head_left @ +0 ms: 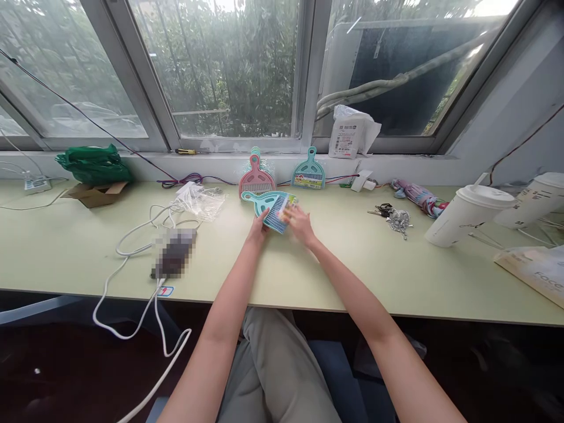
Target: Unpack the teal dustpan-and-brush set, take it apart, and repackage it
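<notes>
both our left hand [259,228] and right hand [298,223] grip the teal dustpan set [272,208]; tugging unevenly could knock the pink dustpan [256,176] behind it.

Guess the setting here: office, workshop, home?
Probably an office or workroom desk by a window. A long pale green desk runs under wide windows, with lidded takeaway cups, keys and cables on it. Both hands hold a teal mini dustpan set.

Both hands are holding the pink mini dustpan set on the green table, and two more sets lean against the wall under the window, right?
Not quite. In the head view both hands hold the teal plastic mini dustpan set; the pink one leans against the wall.
</notes>
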Tool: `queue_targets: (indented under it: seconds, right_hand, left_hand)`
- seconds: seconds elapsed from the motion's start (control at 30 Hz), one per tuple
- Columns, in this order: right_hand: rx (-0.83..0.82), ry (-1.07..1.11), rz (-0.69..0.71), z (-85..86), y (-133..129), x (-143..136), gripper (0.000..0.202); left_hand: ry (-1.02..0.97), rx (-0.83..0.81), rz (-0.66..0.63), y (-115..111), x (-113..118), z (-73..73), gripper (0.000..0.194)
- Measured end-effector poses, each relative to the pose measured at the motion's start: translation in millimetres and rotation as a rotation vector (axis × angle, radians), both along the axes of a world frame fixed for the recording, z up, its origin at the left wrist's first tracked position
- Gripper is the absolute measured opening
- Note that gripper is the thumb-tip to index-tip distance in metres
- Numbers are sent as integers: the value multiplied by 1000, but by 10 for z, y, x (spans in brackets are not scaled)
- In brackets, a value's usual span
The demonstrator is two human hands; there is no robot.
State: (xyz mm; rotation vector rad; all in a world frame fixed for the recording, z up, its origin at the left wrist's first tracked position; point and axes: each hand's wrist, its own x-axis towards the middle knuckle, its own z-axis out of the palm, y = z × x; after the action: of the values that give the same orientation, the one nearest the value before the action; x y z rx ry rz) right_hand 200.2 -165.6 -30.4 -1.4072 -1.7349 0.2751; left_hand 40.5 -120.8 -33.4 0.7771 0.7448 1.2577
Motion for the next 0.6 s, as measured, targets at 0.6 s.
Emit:
queue_targets:
  seconds: [0.6]
  right_hand:
    - [-354, 1031, 94, -191, 98, -30, 59]
  left_hand:
    - [120, 187, -169, -84, 35, -20, 74]
